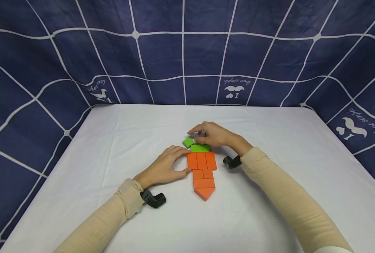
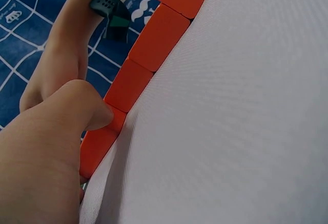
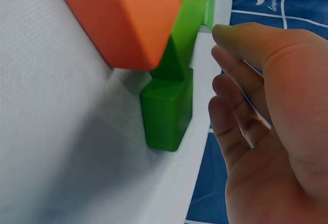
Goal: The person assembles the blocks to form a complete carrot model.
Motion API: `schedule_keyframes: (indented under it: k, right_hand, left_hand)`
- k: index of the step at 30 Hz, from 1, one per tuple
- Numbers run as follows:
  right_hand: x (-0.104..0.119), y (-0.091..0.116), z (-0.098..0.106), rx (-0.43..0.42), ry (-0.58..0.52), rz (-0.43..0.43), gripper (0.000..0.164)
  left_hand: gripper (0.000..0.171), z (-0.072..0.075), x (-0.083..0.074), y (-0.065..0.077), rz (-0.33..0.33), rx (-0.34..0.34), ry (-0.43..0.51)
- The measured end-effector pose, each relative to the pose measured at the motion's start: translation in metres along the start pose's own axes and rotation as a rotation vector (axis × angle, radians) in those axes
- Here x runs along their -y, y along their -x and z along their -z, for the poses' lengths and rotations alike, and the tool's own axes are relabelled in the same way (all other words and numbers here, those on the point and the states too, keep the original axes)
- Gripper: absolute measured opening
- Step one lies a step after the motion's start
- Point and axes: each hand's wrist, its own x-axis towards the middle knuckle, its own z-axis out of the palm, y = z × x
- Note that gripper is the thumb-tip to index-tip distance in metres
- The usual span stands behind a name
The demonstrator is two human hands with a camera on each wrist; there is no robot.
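Note:
Orange blocks (image 1: 201, 160) lie flat and close together on the table, with a pointed orange block (image 1: 205, 193) at the near end. Beyond them is a green rectangular block (image 1: 199, 148), and a small green block (image 1: 188, 142) sits at an angle to its left. My left hand (image 1: 163, 167) rests along the left side of the orange blocks, its thumb (image 2: 97, 112) against an orange side and its fingertips by the far corner. Above the green blocks hovers my right hand (image 1: 215, 134), fingers loosely bent with nothing between them. Another green block (image 3: 168, 112) shows in the right wrist view.
A white cloth (image 1: 136, 133) covers the table. Dark blue grid-patterned fabric (image 1: 162, 52) hangs behind and at both sides. Each wrist wears a black camera, one at the left wrist (image 1: 154, 199) and one near the right wrist (image 1: 231, 162).

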Motion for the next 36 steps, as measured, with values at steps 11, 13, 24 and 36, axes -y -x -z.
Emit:
schedule_keyframes:
  k: [11,13,24,36]
  right_hand:
    - [-0.010,0.040,0.007,-0.257,-0.019,-0.032,0.037]
    - [-0.014,0.051,0.006,-0.295,-0.013,-0.053,0.037]
    - [-0.025,0.130,0.005,-0.427,0.068,-0.104,0.038]
    - [-0.018,0.201,0.001,-0.536,0.170,-0.206,0.050]
  left_hand:
    - [0.063,-0.001,0.000,0.000,0.009,0.003,-0.010]
    - [0.063,-0.002,0.000,0.000,0.014,0.007,-0.008]
    - [0.061,0.007,-0.009,0.006,0.004,-0.072,-0.030]
    - [0.070,0.034,-0.020,0.043,0.091,-0.179,-0.349]
